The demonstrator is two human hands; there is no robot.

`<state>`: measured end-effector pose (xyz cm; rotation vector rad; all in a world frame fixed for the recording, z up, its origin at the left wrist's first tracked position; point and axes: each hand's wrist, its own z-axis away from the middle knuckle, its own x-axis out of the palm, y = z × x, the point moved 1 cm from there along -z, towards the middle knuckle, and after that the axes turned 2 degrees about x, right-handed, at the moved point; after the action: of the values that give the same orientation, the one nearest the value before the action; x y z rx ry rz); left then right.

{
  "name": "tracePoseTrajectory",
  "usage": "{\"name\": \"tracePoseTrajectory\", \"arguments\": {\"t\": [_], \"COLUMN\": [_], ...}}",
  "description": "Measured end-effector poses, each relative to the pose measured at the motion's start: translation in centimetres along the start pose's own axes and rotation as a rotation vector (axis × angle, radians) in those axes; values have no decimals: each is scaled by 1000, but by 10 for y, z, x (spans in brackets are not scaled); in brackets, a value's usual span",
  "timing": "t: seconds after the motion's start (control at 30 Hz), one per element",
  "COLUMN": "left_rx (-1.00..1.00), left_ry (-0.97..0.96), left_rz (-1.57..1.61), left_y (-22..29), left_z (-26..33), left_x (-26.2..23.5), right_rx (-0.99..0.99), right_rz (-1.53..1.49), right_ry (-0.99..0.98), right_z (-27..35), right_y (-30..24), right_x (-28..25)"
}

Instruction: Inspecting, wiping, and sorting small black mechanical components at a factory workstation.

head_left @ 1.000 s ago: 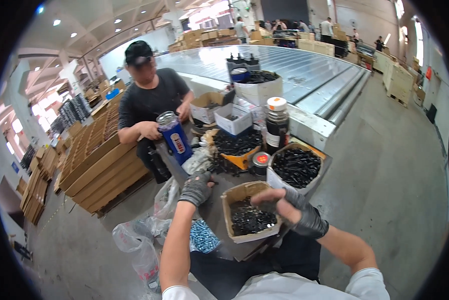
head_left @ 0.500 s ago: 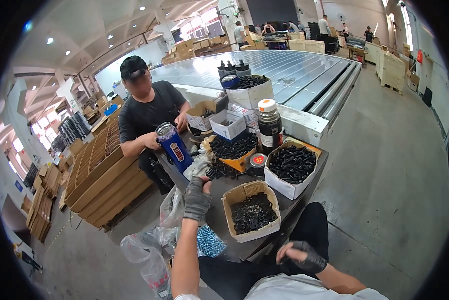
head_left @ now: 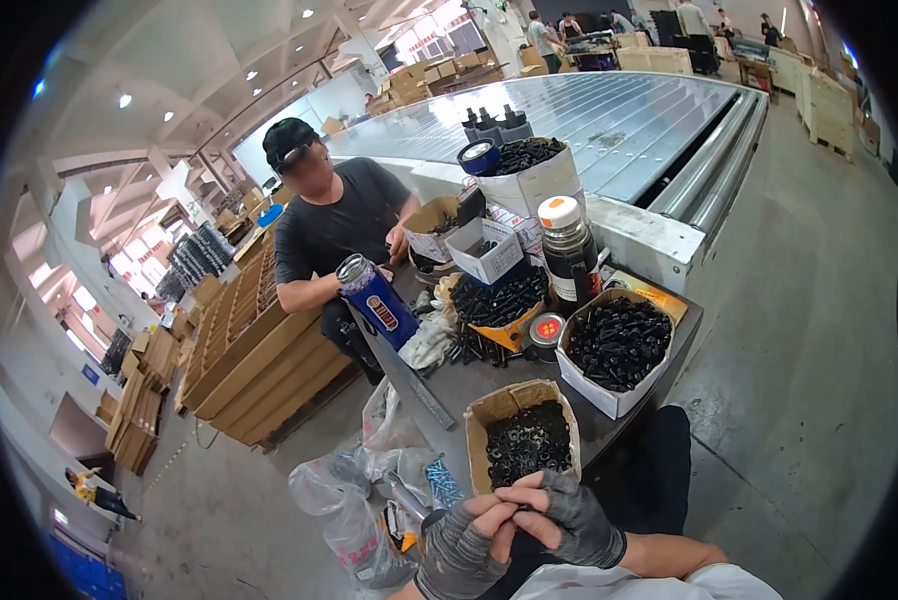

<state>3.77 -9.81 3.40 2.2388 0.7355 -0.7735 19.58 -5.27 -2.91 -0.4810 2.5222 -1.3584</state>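
A ribbed metal bed (head_left: pixel 569 130) spreads across 1 o'clock in the view, beyond everything on the table. The brown stack (head_left: pixel 269 390) of cardboard fills 8 o'clock. At 10 o'clock a co-worker (head_left: pixel 334 220) in a dark shirt and cap is between the stack and the table (head_left: pixel 501 373), whose top runs from the centre toward 5 o'clock. Clear plastic bags (head_left: pixel 354 530) bunch at 7 o'clock, beside the table.

Among the things on the table, the white box (head_left: pixel 609 402) between 3 and 4 o'clock is heaped with black parts. The ring box (head_left: pixel 509 398), brown inside, is at 5 o'clock and holds loose black rings. A blue jar (head_left: pixel 381 305) leans at 9 o'clock, near the co-worker's arm. A bottle (head_left: pixel 571 268) with a pale lid stands between 2 and 3 o'clock, just behind the white box.

The left hand (head_left: pixel 474 545), at 6 o'clock, and the right hand (head_left: pixel 569 525), at 5 o'clock, both wear grey fingerless gloves. Their fingertips meet, pinching a dark bit (head_left: pixel 522 508) just in front of the ring box's near rim; fingers cover most of it, so its kind cannot be told.
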Motion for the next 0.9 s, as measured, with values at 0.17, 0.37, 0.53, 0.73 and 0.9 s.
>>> {"name": "tracePoseTrajectory", "arguments": {"t": [0.17, 0.37, 0.53, 0.73, 0.9], "left_rx": [-212, -464, -607, -596, -650], "left_ry": [48, -109, -261, -135, 42], "left_rz": [88, -238, -392, -432, 247], "left_y": [-95, -272, -271, -302, -218], "left_z": [-53, -112, -135, -126, -135], "left_x": [-3, 60, 86, 80, 20], "right_rx": [25, 65, 107, -19, -18], "right_rz": [-106, 83, 137, 272, 367], "right_ry": [231, 40, 62, 58, 139], "right_z": [-12, -14, -17, -37, -52], "right_y": [7, 15, 22, 17, 30], "right_x": [-48, -64, -73, -76, -88]}}
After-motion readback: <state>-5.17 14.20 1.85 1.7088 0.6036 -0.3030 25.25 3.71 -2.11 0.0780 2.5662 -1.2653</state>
